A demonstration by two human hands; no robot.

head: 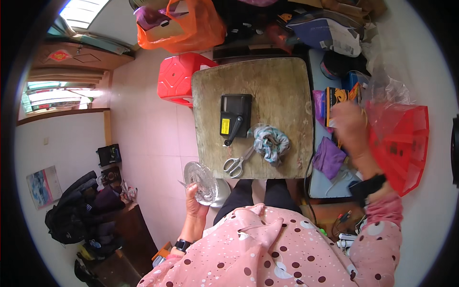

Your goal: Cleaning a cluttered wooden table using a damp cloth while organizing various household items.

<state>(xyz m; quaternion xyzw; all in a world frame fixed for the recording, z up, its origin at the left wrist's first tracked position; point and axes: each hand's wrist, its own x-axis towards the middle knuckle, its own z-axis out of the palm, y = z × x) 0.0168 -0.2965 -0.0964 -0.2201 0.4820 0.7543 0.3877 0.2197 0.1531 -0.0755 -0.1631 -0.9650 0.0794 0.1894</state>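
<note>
My left hand (197,205) grips a round, clear dish (209,181), tilted up past the table's front left corner. A thin pointed thing (181,183) sticks out beside my thumb; I cannot tell what it is. Blurred, my right hand (349,125) is over the blue side table (324,188), in front of a black and orange box (336,94). Whether it holds anything is unclear. On the worn wooden table (265,79) lie a black hand-crank device (235,107), white-handled scissors (236,165) and a crumpled patterned cloth (271,143), which covers the scissor tips.
A red plastic stool (175,75) touches the wooden table's left side. On the right are a purple cloth (329,158) and a red faceted container (405,147). An orange plastic bag (204,28) stands at the back. A dark cable (306,175) hangs between the tables.
</note>
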